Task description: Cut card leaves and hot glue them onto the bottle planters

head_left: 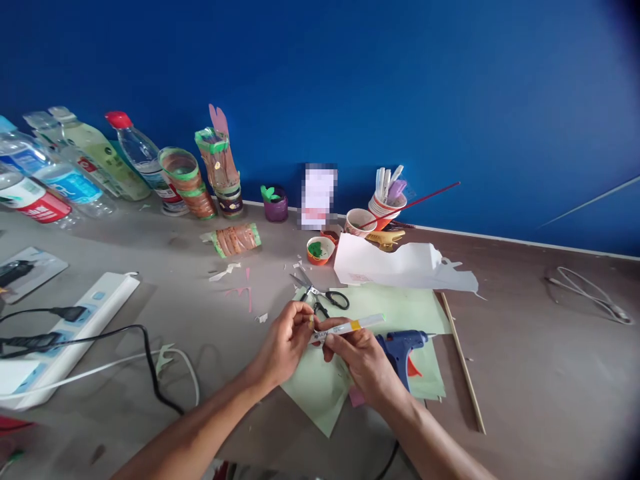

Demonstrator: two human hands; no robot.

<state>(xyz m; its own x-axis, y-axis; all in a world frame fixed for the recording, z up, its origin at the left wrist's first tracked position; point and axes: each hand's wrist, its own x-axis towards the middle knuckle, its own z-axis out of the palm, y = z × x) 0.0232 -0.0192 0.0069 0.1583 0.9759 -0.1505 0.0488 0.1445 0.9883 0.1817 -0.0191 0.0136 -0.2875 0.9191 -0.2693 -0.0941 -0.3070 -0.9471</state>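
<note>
Both my hands meet over a pale green paper sheet [400, 310] on the table. My right hand [365, 360] grips a white marker pen [360, 325] with a yellow band, held nearly level and pointing right. My left hand [287, 337] pinches the pen's left end, fingers closed around it. Black-handled scissors [323, 293] lie just beyond my fingers. A blue hot glue gun [403, 350] rests on the green sheet right beside my right hand.
A white power strip [75, 327] with black cables sits at the left. Plastic bottles [75, 173] and decorated cut bottles [217, 167] line the blue wall. Paper cups with brushes [385, 200], white paper [400, 267], a thin wooden stick [463, 363] and a wire loop [585, 293] lie around.
</note>
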